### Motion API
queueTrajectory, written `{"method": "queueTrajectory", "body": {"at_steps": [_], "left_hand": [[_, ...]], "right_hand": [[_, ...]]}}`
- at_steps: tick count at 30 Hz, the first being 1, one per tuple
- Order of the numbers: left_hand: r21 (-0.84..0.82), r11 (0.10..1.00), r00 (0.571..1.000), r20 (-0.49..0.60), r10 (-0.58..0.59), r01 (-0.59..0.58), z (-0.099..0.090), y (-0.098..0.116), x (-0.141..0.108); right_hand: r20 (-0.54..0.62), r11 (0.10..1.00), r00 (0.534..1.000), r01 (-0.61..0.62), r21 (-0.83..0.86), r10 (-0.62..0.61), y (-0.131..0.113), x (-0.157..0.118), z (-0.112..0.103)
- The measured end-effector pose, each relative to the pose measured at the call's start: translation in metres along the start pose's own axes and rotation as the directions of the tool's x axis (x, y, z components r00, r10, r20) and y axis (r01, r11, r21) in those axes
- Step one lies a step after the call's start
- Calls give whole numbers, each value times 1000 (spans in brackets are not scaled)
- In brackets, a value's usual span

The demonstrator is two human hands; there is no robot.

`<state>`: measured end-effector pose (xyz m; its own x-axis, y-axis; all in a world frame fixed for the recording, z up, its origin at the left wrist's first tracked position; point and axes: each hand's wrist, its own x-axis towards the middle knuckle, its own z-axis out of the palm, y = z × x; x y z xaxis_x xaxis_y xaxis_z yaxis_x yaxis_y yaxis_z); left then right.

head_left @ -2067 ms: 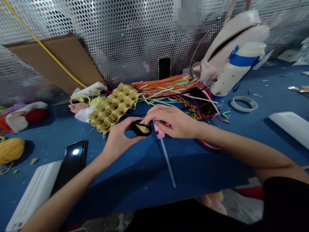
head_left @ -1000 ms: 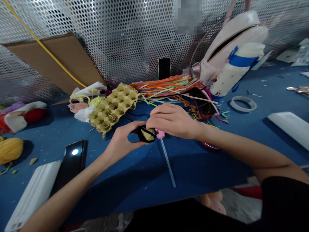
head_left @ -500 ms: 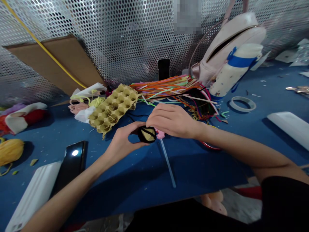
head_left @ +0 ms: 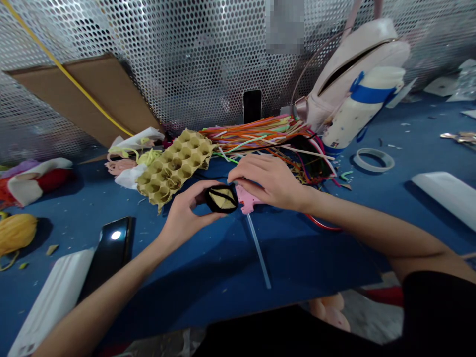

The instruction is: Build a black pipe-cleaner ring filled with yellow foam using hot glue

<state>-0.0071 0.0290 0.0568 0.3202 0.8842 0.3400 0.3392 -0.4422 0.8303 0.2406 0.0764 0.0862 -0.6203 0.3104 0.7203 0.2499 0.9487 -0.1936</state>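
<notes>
Above the blue table, the left hand's grip clasps a round, fuzzy black piece, its tan end crossed by one black strip, otherwise bare; the right hand's grip, beside it, is unclear.

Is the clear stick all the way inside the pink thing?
No, sticking out: a long bit of the clear stick shows beyond the pink thing.

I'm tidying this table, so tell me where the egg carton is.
In the head view, the egg carton lies left of centre, just beyond the left hand and left of the colourful pipe cleaners.
</notes>
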Motion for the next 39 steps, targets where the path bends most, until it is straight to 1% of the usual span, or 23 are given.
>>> {"method": "queueTrajectory", "body": {"at_steps": [1,2,3,4,5,7,8,9,10,11,13,17,20,24,26,28,30,31,34,35,39], "left_hand": [[-28,1000,1000,-25,-7,6,-1,0,1],[-52,999,999,-49,-12,10,-2,1,1],[-73,997,997,-77,-16,10,-2,1,2],[-93,996,994,-112,-17,6,-3,1,2],[-113,994,988,-153,-13,-4,-4,0,2],[-157,987,970,-242,-3,-37,-5,-2,2],[-179,982,960,-279,0,-52,-5,-4,2],[-199,978,952,-306,-1,-63,-5,-5,2],[-215,974,948,-320,-6,-66,-4,-6,2],[-231,971,947,-322,-18,-60,-3,-6,2],[-277,960,950,-306,-57,-32,1,-5,1],[-388,921,965,-226,-136,39,7,-1,-1],[-378,923,975,-173,-139,65,9,1,-2],[-303,953,986,-149,-73,25,7,-2,0],[-259,966,992,-116,-41,10,3,-3,1],[-186,982,997,-76,4,-18,0,-4,3],[-84,993,995,-63,77,-82,-3,-2,3],[-19,993,992,-60,114,-115,-5,0,3],[217,964,988,-1,158,-154,-6,7,1],[257,951,984,7,178,-173,-6,9,1],[312,926,974,-4,226,-214,-6,9,1]], "right_hand": [[-4,992,997,-71,103,72,0,-1,2],[1,962,988,-148,230,152,0,-1,6],[23,903,972,-225,365,233,0,-2,9],[67,820,953,-288,495,294,1,-3,14],[125,729,938,-331,599,323,1,-4,18],[230,585,923,-374,720,308,3,-7,26],[285,531,914,-401,746,290,3,-8,29],[327,499,903,-427,754,279,3,-8,31],[351,487,893,-449,749,283,3,-9,33],[359,488,885,-463,740,297,2,-9,34],[328,504,882,-465,728,339,1,-8,34],[245,502,881,-437,746,404,0,-8,35],[209,503,878,-426,752,430,1,-9,37],[189,541,892,-405,737,411,1,-8,37],[187,565,901,-397,724,392,1,-7,35],[186,588,909,-386,711,372,1,-6,33],[182,612,918,-373,697,353,2,-7,32],[181,625,921,-369,688,344,3,-7,32],[188,655,927,-364,662,325,4,-8,34],[191,663,927,-364,654,321,4,-9,34],[183,695,929,-363,621,322,3,-9,34]]}}
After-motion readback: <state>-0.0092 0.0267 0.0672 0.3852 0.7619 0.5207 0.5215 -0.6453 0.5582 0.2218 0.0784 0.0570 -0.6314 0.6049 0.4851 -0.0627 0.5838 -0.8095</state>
